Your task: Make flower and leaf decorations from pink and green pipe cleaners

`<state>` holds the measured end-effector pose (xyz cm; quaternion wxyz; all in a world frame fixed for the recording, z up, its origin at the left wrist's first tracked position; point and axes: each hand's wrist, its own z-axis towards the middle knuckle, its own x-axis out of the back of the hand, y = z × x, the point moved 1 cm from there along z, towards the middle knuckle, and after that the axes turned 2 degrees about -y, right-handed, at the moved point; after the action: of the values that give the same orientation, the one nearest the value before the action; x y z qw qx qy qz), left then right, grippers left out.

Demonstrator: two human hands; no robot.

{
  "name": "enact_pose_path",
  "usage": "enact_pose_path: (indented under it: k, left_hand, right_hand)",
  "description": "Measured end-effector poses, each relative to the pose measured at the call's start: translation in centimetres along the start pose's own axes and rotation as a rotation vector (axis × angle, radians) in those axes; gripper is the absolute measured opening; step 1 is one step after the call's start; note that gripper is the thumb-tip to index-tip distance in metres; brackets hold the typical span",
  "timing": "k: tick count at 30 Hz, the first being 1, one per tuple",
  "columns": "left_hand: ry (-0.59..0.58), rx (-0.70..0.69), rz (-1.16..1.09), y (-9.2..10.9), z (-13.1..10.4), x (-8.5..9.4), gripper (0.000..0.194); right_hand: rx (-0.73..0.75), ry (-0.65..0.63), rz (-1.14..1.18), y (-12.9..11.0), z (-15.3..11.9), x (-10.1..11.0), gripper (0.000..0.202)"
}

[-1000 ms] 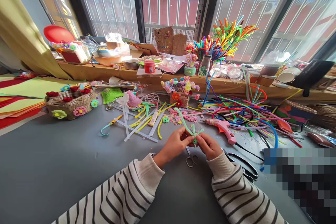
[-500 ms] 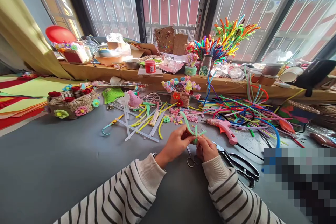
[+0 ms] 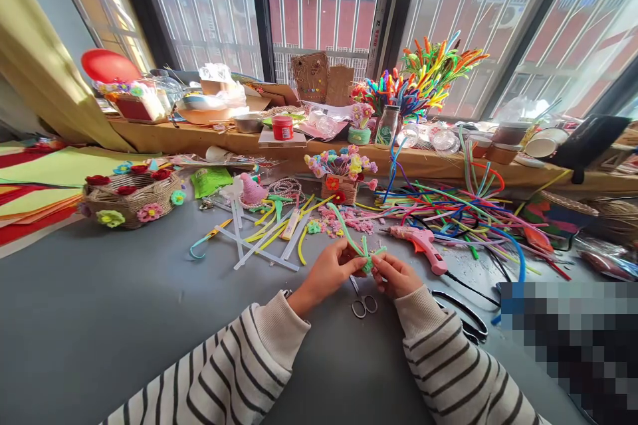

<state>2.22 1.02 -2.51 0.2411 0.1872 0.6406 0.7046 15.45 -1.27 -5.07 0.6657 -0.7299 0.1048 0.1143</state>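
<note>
Near the middle of the grey table, my left hand (image 3: 329,273) pinches a light green fuzzy stem piece (image 3: 367,264) from its left side. One long end of the piece rises up and to the left, and shorter ends point up and right. Closed on the right side of the same piece are the fingers of my right hand (image 3: 397,275). Small scissors (image 3: 363,306) lie just below, between the hands. The larger black-handled scissors (image 3: 466,312) lie partly behind my right sleeve.
A pink glue gun (image 3: 423,247) with a black cord lies right of my hands. Glue sticks (image 3: 256,249) and yellow stems lie to the left, beside a flower-trimmed basket (image 3: 130,199). Colourful stems (image 3: 463,216) pile up behind the glue gun.
My right hand has shifted slightly right and turned, with its fingers still on the green piece. More of the small scissors shows. The whole view has moved slightly.
</note>
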Motion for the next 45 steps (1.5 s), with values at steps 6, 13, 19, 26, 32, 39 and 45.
enact_pose_path:
  k: [6, 13, 19, 26, 32, 39, 45]
  left_hand:
    - [0.034, 0.015, -0.069, 0.0, 0.0, 0.0, 0.026]
    - [0.086, 0.131, -0.141, 0.4, 0.0, -0.1, 0.026]
    - [0.107, 0.134, -0.112, 0.4, 0.0, 0.2, 0.027]
    - [0.069, 0.122, 0.041, 0.7, -0.2, -0.1, 0.026]
    - [0.048, 0.113, -0.012, 0.4, -0.2, -0.3, 0.028]
    - [0.079, 0.132, -0.152, 0.1, 0.0, -0.1, 0.028]
    - [0.024, 0.153, -0.113, 0.0, 0.1, 0.0, 0.025]
  right_hand:
    - [-0.125, -0.090, 0.052, 0.2, -0.2, -0.2, 0.030]
    - [-0.078, 0.007, 0.104, 0.4, -0.1, -0.4, 0.029]
    - [0.005, 0.110, -0.054, -0.4, 0.1, 0.3, 0.033]
    - [0.164, 0.180, -0.270, -1.2, -0.6, 0.0, 0.028]
    - [0.189, 0.155, -0.307, -0.9, -0.7, -0.2, 0.027]
    - [0.146, 0.165, -0.304, -0.6, -0.4, 0.2, 0.031]
    - [0.157, 0.161, -0.299, -0.6, -0.4, 0.3, 0.032]
